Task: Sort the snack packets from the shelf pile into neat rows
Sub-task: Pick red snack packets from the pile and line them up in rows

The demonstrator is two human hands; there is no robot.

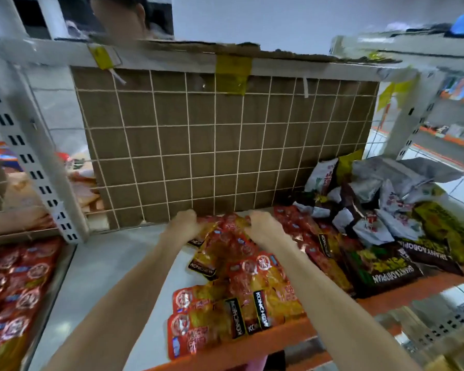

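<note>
Progress, judged from the layout: partly done, maybe under halfway. A column of glossy red-and-orange foil snack packets (pixel 236 298) w/ black label bands runs down the middle of the white shelf board (pixel 113 266), from near the brown cardboard back panel behind a white wire grid (pixel 214 145) to the orange front edge (pixel 287 336). Front packets lie roughly side by side and overlapping, some tilted, so the row is there but not neat yet. More red packets (pixel 295 223) lie loose to the right, twd the back.

Still to sort: the jumbled pile at the right rear corner, crumpled white-and-grey foil packets (pixel 373 210) heaped on one another, plus dark brown-and-green packets w/ yellow lettering (pixel 383 269) lying flat in front, and a yellow-green packet (pixel 439 228) beside them. No rows there at all. Left part of the shelf board carries no packets.

Grip: both hands are at the far end of the red column, close to the back panel. Left hand (pixel 184 223) has fingers curled down onto the topmost red-orange packet (pixel 225 231), apparently pinching its left edge. Right hand (pixel 265 226) curls over the same packet's right edge, fingers bent, looks like grasping too. Motion blur at the fingertips, so exact finger placement not clear; neither hand looks flat or released. Packet sits on the column, not lifted clear as far as I can tell.

Neighbouring bay, left: another batch of red packets (pixel 16 279) past the white slotted upright (pixel 38 167).
</note>
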